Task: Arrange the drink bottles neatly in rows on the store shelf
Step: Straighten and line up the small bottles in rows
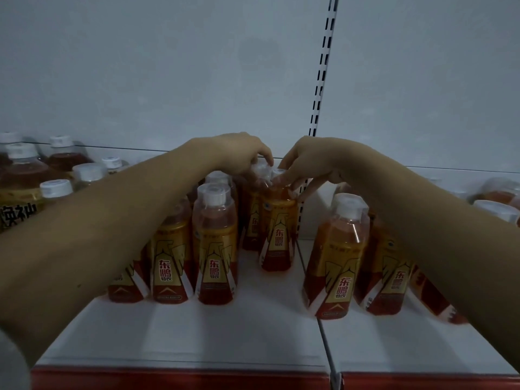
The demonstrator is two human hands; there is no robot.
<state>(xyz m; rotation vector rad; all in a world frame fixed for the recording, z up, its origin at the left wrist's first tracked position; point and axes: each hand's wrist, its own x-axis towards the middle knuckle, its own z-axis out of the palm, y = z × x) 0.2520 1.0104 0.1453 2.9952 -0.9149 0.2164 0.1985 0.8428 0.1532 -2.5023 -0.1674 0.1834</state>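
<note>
While arms reach forward, both hands [244,156] pinch bottle caps [277,175].

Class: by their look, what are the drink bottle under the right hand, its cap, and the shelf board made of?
Bottle: probably clear glossy plastic, since the amber drink shows through; printed film label.
Cap: looks like white matte plastic.
Shelf board: likely white-painted metal, smooth and flat; uncertain.

Clear, glossy plastic bottles [215,243] with shiny gold-and-red film labels and white plastic caps [215,194] stood on a smooth, matt white shelf [197,333] (painted metal, by its look). Behind the bottles rose a matt grey back panel [168,66] and a slotted metal upright [322,71]; the shelf's front edge strip [180,378] was red.
</note>
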